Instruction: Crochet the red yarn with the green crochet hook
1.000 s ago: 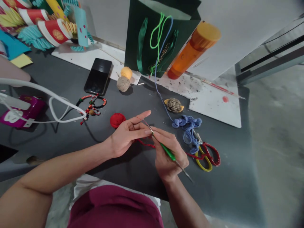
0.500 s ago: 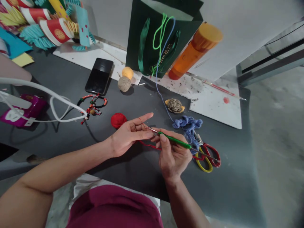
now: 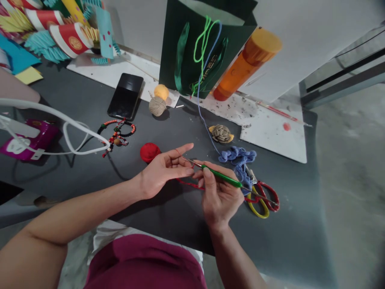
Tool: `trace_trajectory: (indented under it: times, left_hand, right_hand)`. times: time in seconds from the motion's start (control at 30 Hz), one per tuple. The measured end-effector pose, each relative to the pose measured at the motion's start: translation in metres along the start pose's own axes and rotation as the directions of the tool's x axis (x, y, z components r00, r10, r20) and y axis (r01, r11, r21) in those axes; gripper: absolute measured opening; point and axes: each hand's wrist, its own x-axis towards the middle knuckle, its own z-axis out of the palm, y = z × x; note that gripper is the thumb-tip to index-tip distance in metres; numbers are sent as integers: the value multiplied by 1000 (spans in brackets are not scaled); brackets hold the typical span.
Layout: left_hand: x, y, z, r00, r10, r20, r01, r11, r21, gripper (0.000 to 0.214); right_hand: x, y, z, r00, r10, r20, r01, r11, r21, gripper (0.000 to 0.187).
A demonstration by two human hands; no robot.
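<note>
2 hands total: L hand point(image 3: 164, 170), R hand point(image 3: 218, 196). 1 crochet hook point(image 3: 221, 179). 3 balls: 1 red yarn ball point(image 3: 150, 153), 1 tan twine ball point(image 3: 157, 106), 1 yellow ball point(image 3: 161, 92). 1 blue yarn bunch point(image 3: 237, 160). 1 phone point(image 3: 125, 96). 1 orange bottle point(image 3: 248, 64). 1 green gift bag point(image 3: 186, 52). 1 beaded cord point(image 3: 116, 134). Scissors point(image 3: 261, 198): 1 or 2 pairs, can't tell.

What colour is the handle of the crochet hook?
The handle of the crochet hook is bright green, and it shows clearly in the head view.

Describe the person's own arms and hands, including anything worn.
The left arm and right arm are bare, with no watch or ring visible on the left hand or right hand. A maroon garment shows below them, with white cloth along its edge.
</note>
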Motion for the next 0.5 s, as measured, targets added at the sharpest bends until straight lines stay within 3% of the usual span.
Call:
trace_trajectory:
  times: [0.2,0.33,0.5]
  left_hand:
    - [0,-2,-1,1000,10,1,-10,1000,-18,63]
    - [0,-1,-1,1000,1,-4,-1,1000,-17,67]
    - [-1,0,-1,1000,-3,-3,3,1000,-7,87]
  right_hand:
    - [-3,6,-1,997,-75,6,75,989,-124,14]
    - [-2,5,-2,1000,-15,25,18,991,-131,11]
    - [3,0,-2,993,110,51,-110,994,8,13]
